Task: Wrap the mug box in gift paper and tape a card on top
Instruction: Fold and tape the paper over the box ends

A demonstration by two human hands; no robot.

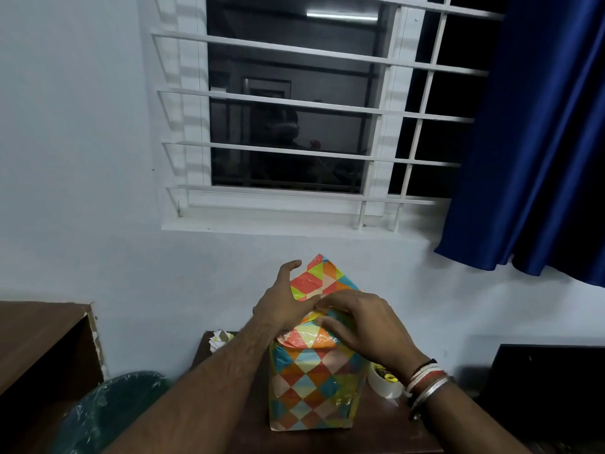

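Left hand (284, 304) spreads open against the gift paper (322, 280) flap at 12 o'clock atop the mug box (311, 388); right hand (365, 324) pinches its fold (tape roll (383, 385) at 3 o'clock).

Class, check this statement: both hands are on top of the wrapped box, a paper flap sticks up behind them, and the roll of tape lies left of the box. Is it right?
No. In the head view the roll of tape lies right of the box. The left hand and right hand are on top, and the paper flap sticks up behind them.
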